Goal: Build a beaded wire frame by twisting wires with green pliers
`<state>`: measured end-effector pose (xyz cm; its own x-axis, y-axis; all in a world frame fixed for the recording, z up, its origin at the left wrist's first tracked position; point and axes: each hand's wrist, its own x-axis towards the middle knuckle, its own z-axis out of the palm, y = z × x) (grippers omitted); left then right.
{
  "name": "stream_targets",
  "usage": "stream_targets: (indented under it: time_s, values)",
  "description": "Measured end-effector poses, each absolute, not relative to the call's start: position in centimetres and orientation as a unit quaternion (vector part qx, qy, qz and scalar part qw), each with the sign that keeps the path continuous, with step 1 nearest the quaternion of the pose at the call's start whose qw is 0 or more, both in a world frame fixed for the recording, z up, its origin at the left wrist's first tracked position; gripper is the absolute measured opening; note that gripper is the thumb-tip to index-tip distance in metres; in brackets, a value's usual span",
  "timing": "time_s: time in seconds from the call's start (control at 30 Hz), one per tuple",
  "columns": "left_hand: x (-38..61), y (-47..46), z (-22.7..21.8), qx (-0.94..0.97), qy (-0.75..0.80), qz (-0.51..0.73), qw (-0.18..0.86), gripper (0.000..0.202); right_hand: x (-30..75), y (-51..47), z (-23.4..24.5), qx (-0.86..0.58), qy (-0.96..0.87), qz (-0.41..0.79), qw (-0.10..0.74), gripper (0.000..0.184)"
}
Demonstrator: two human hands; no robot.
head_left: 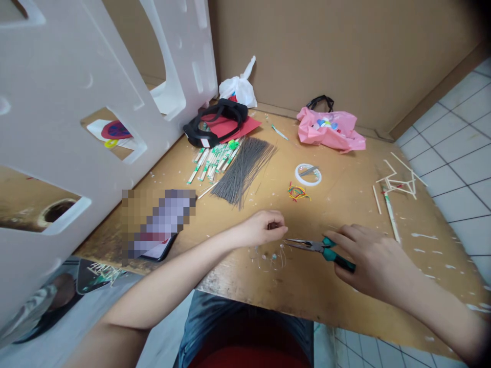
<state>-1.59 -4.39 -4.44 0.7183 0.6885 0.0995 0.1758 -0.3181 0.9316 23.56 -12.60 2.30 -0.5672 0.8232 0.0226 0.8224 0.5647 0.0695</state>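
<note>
My right hand [370,258] is wrapped around needle-nose pliers [316,247] with teal and black handles. Their long jaws point left, and the tips are close to the fingertips of my left hand [266,228]. That left hand is closed in a pinch, its fingers curled, at one end of a thin clear beaded wire [274,256]. Loops of the wire with a few small clear beads hang or lie just below the left hand, over the front part of the wooden table [233,278]. What sits exactly between the pinching fingertips is too small to see.
Behind my hands lie grey wires [243,171], wrapped chopsticks [210,164], a black headset strap [203,138], a white ring roll [308,175] and coloured bands [298,192]. A phone [164,230] is at left, a stick frame [399,181] at right, a pink bag [330,130] behind.
</note>
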Motion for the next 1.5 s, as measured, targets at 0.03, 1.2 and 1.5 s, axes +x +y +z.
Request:
stream_targets:
  time_s: [0.03, 1.2, 1.5]
  values:
    - [-1.6, -4.4, -4.5, 0.764, 0.284, 0.250, 0.522, 0.026, 23.4, -12.6, 2.3, 0.471, 0.882, 0.037, 0.008, 0.037]
    - [-1.1, -3.9, -4.9, 0.408, 0.279, 0.304, 0.814, 0.025, 19.5, -10.0, -3.0, 0.428, 0.495, -0.715, -0.245, 0.048]
    - [-1.3, -3.8, -5.0, 0.402, 0.285, 0.303, 0.816, 0.025, 22.1, -10.9, 0.5, 0.569, 0.767, -0.263, -0.137, 0.053]
